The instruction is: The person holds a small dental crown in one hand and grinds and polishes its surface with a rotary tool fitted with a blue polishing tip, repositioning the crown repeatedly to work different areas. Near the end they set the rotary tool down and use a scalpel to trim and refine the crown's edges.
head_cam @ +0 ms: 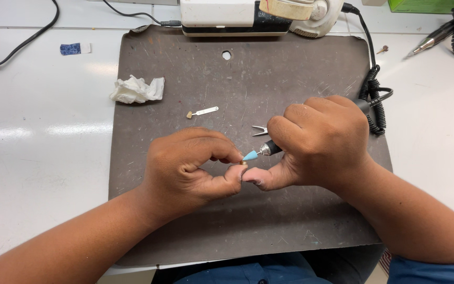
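Note:
My left hand (187,165) pinches a tiny gold-coloured piece (243,164) between thumb and forefinger, just above the dark brown work mat (185,79). My right hand (319,142) grips a black rotary handpiece (270,148) like a pen. Its light blue cone-shaped tip (250,155) touches the small piece. My right thumb rests against my left thumb. A black coiled cord (373,100) runs from behind my right hand toward the back of the bench.
On the mat lie small metal tweezers (259,129) and a thin white strip with a tan end (202,112). A crumpled white tissue (136,89) sits at the mat's left edge. A white control unit (227,16) stands at the back; a second handpiece (427,44) lies far right.

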`<action>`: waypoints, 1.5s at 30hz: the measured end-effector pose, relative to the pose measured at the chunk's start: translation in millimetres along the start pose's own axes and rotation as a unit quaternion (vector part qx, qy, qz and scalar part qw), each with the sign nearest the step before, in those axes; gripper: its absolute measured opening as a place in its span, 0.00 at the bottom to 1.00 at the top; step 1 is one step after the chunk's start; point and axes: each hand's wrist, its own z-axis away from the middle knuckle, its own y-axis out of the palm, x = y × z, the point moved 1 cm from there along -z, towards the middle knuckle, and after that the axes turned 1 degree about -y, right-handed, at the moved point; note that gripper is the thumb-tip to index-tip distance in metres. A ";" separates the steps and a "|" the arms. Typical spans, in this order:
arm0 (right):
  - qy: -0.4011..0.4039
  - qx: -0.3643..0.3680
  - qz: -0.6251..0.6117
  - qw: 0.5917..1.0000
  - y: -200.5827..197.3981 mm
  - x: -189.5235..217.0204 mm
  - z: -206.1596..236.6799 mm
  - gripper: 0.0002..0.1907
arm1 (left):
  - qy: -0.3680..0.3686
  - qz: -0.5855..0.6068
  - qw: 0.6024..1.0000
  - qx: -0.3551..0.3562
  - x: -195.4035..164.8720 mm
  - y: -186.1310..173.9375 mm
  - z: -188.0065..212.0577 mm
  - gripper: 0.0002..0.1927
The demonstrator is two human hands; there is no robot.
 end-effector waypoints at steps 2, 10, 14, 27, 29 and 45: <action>-0.001 0.000 0.001 1.000 -0.1 -0.1 -0.3 0.43 | -0.002 -0.004 1.000 0.000 0.0 -0.1 -0.3 0.08; -0.003 -0.003 0.006 1.000 0.1 -0.2 -1.3 0.42 | 0.004 0.005 1.000 -0.004 0.1 -0.9 -0.5 0.08; -0.002 -0.004 0.001 1.000 0.6 0.5 -2.1 0.42 | 0.009 0.000 1.000 -0.004 -0.2 -2.0 -0.1 0.07; 0.009 -0.004 0.012 1.000 1.4 0.8 -2.8 0.43 | 0.016 -0.008 1.000 -0.014 2.0 -2.7 -1.1 0.07; 0.026 -0.008 0.006 1.000 1.1 0.9 -2.3 0.43 | 0.018 0.004 1.000 -0.021 2.1 -3.4 -1.5 0.07; 0.032 0.013 -0.034 0.999 3.6 2.7 -0.3 0.41 | 0.053 -0.015 0.997 -0.045 -1.0 -1.3 -0.2 0.09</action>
